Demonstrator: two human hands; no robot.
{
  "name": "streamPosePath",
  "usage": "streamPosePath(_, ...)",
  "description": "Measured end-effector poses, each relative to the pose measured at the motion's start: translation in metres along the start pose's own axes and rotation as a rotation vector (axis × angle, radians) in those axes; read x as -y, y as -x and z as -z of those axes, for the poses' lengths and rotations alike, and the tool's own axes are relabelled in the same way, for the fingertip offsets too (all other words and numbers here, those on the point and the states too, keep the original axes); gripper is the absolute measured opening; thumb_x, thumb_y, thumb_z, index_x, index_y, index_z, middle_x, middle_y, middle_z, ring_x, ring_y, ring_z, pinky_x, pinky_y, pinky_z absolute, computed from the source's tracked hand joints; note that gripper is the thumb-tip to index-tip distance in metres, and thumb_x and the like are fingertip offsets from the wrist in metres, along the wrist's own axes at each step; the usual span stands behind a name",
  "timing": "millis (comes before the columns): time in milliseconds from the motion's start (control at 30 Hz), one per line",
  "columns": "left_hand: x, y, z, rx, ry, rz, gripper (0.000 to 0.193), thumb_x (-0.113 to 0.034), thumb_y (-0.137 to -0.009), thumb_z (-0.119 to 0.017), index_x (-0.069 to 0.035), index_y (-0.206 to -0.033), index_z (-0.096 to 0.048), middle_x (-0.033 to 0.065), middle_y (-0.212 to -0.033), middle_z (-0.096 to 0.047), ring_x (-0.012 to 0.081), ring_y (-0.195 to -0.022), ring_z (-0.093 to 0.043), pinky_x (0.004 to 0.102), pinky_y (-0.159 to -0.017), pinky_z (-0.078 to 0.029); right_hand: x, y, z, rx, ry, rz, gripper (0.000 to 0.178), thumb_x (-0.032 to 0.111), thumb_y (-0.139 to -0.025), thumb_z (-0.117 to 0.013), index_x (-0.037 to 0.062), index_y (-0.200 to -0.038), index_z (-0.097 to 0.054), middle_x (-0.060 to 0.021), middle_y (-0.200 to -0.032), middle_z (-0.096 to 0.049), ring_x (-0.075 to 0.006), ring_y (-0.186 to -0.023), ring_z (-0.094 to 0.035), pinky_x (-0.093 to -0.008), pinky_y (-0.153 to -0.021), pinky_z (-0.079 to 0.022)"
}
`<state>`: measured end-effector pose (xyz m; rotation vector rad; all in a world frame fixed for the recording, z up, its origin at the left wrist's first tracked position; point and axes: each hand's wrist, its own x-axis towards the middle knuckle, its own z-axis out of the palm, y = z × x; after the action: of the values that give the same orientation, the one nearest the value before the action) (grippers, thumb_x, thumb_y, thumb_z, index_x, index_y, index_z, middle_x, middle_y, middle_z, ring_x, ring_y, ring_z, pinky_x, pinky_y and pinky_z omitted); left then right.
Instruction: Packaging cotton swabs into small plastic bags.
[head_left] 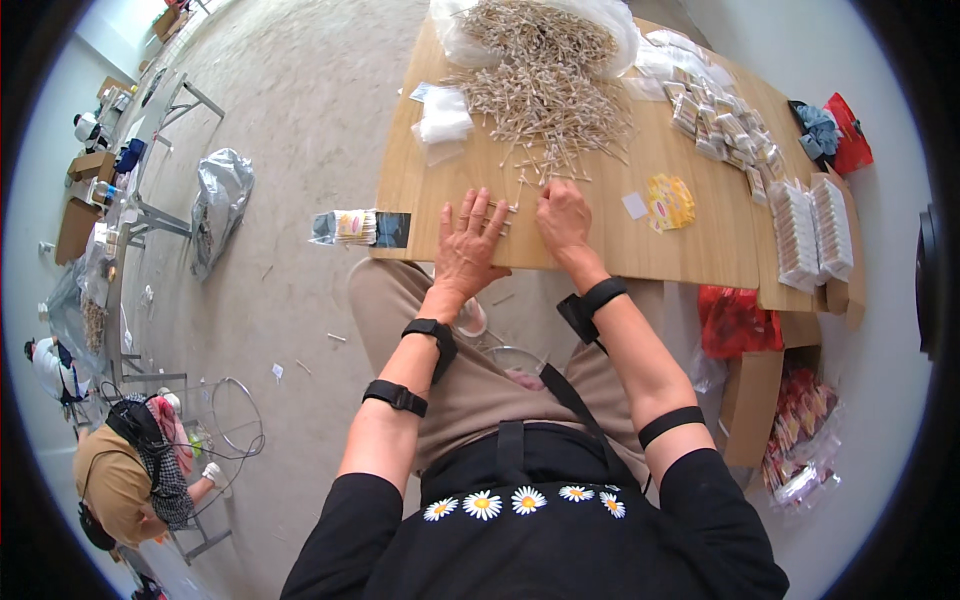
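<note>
Now your right grip (pixel 566 222) is curled nearly closed at the near edge of the swab pile (pixel 548 108); whether it pinches anything, you cannot tell. Your left grip (pixel 468 238) lies flat, fingers spread, beside a few loose swabs (pixel 511 208), roughly crosswise between your 2 grips. The pile spreads straight ahead on the counter (pixel 700 250), axes mixed, nearer your right.

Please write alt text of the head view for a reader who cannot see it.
A person's left hand lies spread on a wooden table by a few cotton swabs; the right hand is curled at the edge of a large swab pile. Small packs lie at the right.
</note>
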<state>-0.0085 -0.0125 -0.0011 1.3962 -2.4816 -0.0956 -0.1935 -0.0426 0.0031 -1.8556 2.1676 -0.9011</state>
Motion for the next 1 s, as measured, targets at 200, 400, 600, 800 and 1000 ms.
streamPosePath(200, -0.003, 0.000, 0.003, 0.026, -0.001, 0.005, 0.121, -0.046, -0.052, -0.092, -0.020, -0.155, -0.033, 0.0132, -0.160, -0.028, 0.0320, -0.150, -0.024, 0.0578, -0.119, -0.020, 0.022, -0.003, -0.019, 0.001, 0.063, -0.047, 0.013, 0.014, -0.081, -0.068, 0.0054, -0.091, -0.068, -0.0154, -0.096, -0.067, -0.0352, -0.088, -0.068, -0.0458, -0.074, -0.055)
streamPosePath(400, -0.003, -0.001, 0.002, 0.028, -0.006, -0.005, 0.123, -0.047, -0.052, -0.093, -0.019, -0.155, -0.033, 0.0144, -0.159, -0.028, 0.0322, -0.149, -0.025, 0.0573, -0.119, -0.019, -0.002, -0.006, -0.019, 0.081, -0.058, 0.114, 0.006, 0.013, -0.082, -0.069, 0.0088, -0.086, -0.069, -0.0132, -0.094, -0.066, -0.0347, -0.086, -0.068, -0.0458, -0.072, -0.055)
streamPosePath(600, -0.001, 0.000, 0.000, 0.012, 0.003, 0.001, 0.122, -0.047, -0.051, -0.093, -0.020, -0.155, -0.034, 0.0139, -0.159, -0.028, 0.0323, -0.149, -0.026, 0.0575, -0.119, -0.019, 0.003, -0.002, -0.006, 0.078, -0.100, 0.027, 0.003, 0.013, -0.084, -0.068, 0.0120, -0.083, -0.070, -0.0131, -0.092, -0.065, -0.0354, -0.085, -0.067, -0.0447, -0.072, -0.055)
streamPosePath(800, -0.002, -0.002, 0.001, 0.019, 0.011, 0.001, 0.120, -0.047, -0.053, -0.092, -0.020, -0.155, -0.034, 0.0142, -0.160, -0.027, 0.0323, -0.149, -0.025, 0.0577, -0.119, -0.020, 0.009, 0.001, -0.013, 0.085, -0.117, 0.104, 0.008, 0.013, -0.084, -0.067, 0.0128, -0.089, -0.073, -0.0127, -0.093, -0.065, -0.0355, -0.085, -0.067, -0.0446, -0.072, -0.055)
streamPosePath(1000, -0.001, 0.000, -0.002, -0.007, 0.017, 0.003, 0.117, -0.049, -0.054, -0.090, -0.020, -0.154, -0.036, 0.0131, -0.162, -0.026, 0.0315, -0.149, -0.025, 0.0590, -0.119, -0.019, 0.018, -0.005, -0.016, 0.041, -0.136, 0.078, 0.010, 0.012, -0.085, -0.066, 0.0125, -0.092, -0.073, -0.0126, -0.093, -0.065, -0.0358, -0.081, -0.067, -0.0449, -0.071, -0.054)
